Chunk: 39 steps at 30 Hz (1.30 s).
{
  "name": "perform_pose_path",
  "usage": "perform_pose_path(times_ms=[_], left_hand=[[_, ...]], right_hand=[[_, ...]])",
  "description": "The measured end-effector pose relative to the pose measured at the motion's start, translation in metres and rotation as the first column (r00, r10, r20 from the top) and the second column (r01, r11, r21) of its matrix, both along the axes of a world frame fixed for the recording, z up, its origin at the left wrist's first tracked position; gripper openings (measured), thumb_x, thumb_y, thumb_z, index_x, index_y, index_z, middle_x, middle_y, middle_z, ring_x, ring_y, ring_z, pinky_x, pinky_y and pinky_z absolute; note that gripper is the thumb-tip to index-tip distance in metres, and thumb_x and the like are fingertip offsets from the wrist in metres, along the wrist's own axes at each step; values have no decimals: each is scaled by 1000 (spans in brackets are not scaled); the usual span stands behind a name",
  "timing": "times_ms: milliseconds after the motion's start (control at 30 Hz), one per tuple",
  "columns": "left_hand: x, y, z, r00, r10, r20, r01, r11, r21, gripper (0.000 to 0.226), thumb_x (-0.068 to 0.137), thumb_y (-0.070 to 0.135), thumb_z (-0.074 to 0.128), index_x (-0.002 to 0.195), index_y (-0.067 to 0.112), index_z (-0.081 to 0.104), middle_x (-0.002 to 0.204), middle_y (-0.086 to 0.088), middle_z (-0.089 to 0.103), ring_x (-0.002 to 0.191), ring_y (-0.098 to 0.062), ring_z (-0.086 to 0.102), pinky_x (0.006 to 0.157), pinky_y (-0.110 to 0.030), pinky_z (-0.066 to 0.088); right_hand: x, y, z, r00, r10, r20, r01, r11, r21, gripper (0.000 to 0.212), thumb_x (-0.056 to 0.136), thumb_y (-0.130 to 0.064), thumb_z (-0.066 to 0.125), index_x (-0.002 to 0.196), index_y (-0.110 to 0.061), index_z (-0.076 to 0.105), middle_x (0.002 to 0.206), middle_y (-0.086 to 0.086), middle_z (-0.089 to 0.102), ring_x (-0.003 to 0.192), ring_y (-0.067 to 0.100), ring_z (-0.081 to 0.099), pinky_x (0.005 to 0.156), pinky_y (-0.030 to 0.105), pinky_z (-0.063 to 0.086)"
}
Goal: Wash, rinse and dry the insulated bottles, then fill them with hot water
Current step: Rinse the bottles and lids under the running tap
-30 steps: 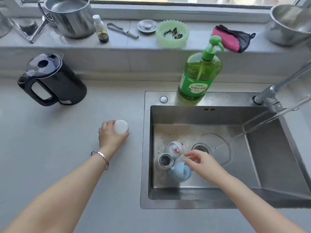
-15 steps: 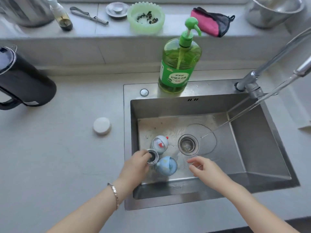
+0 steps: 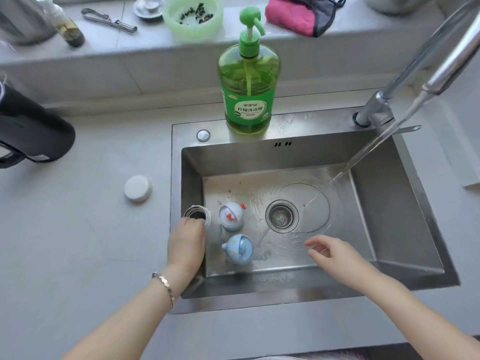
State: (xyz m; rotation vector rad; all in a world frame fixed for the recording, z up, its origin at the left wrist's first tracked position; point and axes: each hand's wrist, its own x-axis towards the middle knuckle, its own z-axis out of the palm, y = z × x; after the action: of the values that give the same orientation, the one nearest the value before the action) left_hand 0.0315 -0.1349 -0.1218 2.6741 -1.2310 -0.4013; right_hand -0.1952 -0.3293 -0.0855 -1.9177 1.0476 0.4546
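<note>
The left hand [image 3: 185, 242] wraps round the open-mouthed stainless-steel insulated bottle [image 3: 197, 216] against the left wall of the steel sink [image 3: 192, 175] (rigid, probably wet-slick, best gripped mid-body), while the right hand [image 3: 335, 253] hovers spread and empty.

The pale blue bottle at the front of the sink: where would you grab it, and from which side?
Probably take the pale blue bottle round its domed cap, from above and from the right. It stands upright, top towards the camera; the right hand is open on that side, while the left hand grips the steel bottle opposite.
</note>
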Motion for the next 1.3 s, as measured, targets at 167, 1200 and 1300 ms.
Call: perform_pose_path(times_ms=[167,1200,1300], left_hand=[[-27,-2,98,956,262,134,-209,925,-318,17,70,-4,75,77,2,60,77,-11,62,83,-29,51,64,-38,43],[-105,-256,97,389,116,-914,-537,834,-123,14,85,-1,62,94,10,63,80,1,62,75,-12,58,77,-25,52],[-96,-251,96,309,150,-939,-608,791,-74,8,88,5,61,88,12,64,80,-1,64,76,-12,60,76,-23,52]], right_hand=[[3,-20,12,994,66,88,-66,998,2,19,91,-21,53,108,-21,61,86,-10,58,69,2,51,62,7,39],[-55,-199,37,409,-833,373,587,553,591,13,94,-28,48,101,-25,58,108,4,53,96,21,53,81,46,53],[-42,-198,43,530,-731,430,560,683,469,14,95,-32,45,100,-23,55,99,0,52,88,16,53,68,36,54]])
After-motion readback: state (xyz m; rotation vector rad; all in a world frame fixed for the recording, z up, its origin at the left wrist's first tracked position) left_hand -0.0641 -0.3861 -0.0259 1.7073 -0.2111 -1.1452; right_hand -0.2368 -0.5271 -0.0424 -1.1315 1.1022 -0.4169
